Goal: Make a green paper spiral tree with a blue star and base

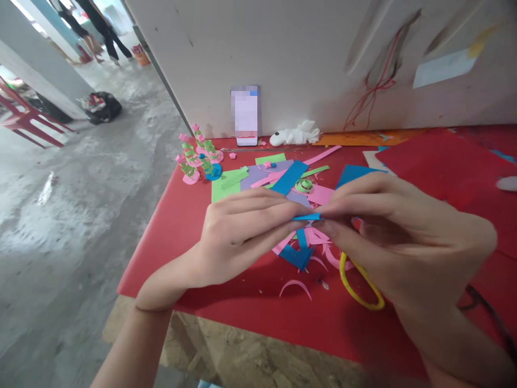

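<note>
Between both sets of fingertips is a small blue paper strip (307, 217), seen nearly edge-on. My left hand (242, 231) pinches its left end, fingers pressed together. My right hand (404, 231) grips the other end between thumb and fingers. Under and around the hands lie cut papers: a blue paper strip (290, 178), a green paper piece (228, 186), a pink curled strip (296, 284) and a coiled green strip (304, 186). Below my right hand shows a yellow loop (361, 293), perhaps a scissors handle; its remainder is hidden.
Small paper flowers (200, 153) on pink and blue bases stand at the table's back left. A phone (245, 116) leans upright on the white panel (283, 54), near a crumpled white tissue (297, 134). Red sheets (444, 167) cover the right side. A red chair (32, 118) stands beyond.
</note>
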`<action>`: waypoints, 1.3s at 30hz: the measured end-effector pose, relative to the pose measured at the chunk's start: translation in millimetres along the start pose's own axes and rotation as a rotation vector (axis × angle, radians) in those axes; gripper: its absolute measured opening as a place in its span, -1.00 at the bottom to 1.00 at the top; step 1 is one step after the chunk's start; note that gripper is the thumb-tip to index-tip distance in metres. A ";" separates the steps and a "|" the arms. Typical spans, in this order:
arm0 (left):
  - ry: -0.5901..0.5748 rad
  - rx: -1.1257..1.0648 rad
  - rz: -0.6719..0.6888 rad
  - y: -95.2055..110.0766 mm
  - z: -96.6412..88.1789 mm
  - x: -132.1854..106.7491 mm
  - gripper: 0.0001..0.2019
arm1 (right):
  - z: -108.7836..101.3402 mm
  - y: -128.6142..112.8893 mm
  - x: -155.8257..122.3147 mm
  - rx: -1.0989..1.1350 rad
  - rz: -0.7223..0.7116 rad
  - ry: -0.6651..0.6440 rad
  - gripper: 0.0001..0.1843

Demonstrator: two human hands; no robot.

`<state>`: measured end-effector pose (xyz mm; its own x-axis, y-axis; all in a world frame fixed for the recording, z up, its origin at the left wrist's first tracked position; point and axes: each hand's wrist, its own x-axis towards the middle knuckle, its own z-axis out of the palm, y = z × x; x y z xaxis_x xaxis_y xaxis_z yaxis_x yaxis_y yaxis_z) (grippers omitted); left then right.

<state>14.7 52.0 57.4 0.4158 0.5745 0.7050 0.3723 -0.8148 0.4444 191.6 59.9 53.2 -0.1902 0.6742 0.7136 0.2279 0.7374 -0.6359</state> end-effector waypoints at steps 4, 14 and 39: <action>-0.010 -0.018 -0.038 1.7 0.2 -1.6 -0.82 | 1.0 -3.2 0.0 -0.015 -0.004 0.012 -0.85; -0.061 -0.010 0.015 0.3 1.9 -0.5 -0.85 | 0.4 -3.9 0.7 -0.019 0.010 0.011 -0.87; 0.120 -0.041 0.111 -6.2 2.0 2.3 -0.92 | -6.6 -2.7 -0.1 -0.125 -0.203 -0.071 -0.85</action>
<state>15.0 58.5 55.2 0.3498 0.4694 0.8108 0.2948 -0.8766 0.3804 197.4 57.5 56.7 -0.3099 0.5170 0.7979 0.2939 0.8502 -0.4367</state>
